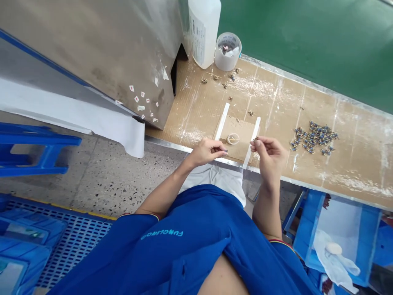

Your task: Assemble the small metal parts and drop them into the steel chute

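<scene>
Blue woven work smock [184, 241], lettered on the chest. Left hand [207, 151]: fingers curled, thumb and fingertips pinched on a small dark item [226, 152]. Right hand [267, 157]: thumb and forefinger closed on a small brass fitting [254, 139], held above a cardboard pad [236, 141] bearing a clear ring [233, 138]. Heap of blue-and-brass fittings [313, 137] lay rightward on the cardboard-topped bench [353, 135].
</scene>
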Motion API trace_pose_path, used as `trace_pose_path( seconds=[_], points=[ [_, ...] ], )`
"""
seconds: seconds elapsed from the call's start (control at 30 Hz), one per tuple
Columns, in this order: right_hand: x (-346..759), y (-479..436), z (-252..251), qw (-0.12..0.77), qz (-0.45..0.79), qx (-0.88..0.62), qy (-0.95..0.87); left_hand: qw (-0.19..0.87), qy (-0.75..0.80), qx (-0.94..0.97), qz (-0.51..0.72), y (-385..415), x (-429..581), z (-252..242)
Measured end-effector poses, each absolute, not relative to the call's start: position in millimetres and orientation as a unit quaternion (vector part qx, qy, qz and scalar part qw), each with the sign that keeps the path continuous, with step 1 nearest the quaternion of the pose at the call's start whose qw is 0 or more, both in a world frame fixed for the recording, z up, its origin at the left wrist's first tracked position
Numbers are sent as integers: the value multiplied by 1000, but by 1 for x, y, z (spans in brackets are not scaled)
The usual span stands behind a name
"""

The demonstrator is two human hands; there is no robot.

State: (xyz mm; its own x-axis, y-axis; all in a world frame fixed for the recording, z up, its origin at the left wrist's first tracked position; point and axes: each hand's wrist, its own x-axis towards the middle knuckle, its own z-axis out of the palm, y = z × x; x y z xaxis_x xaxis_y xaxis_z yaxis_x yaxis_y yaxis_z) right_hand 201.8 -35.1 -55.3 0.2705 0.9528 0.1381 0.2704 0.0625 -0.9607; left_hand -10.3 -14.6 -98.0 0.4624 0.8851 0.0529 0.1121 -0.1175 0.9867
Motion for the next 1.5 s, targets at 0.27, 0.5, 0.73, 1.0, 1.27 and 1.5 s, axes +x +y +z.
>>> trace_pose_path(
  seconds=[0.27,0.5,0.73,1.0,1.27,1.5],
  points=[
    [176,-61,-96,466,455,-588,-479,466,376,739,309,-13,-6,-98],
    [172,-61,-97,470,454,-575,-492,462,382,747,286,-12,-6,-97],
    [170,-64,-99,452,449,-572,-516,462,378,749,289,-13,-6,-97],
    [175,-62,-96,414,446,-555,-568,424,374,778,274,-14,-7,-100],
    [179,-58,-96,355,441,-538,-624,402,372,798,251,-14,-7,-102],
    [168,-66,-98,390,429,-562,-590,430,380,774,268,-16,-8,-102]
  ],
)
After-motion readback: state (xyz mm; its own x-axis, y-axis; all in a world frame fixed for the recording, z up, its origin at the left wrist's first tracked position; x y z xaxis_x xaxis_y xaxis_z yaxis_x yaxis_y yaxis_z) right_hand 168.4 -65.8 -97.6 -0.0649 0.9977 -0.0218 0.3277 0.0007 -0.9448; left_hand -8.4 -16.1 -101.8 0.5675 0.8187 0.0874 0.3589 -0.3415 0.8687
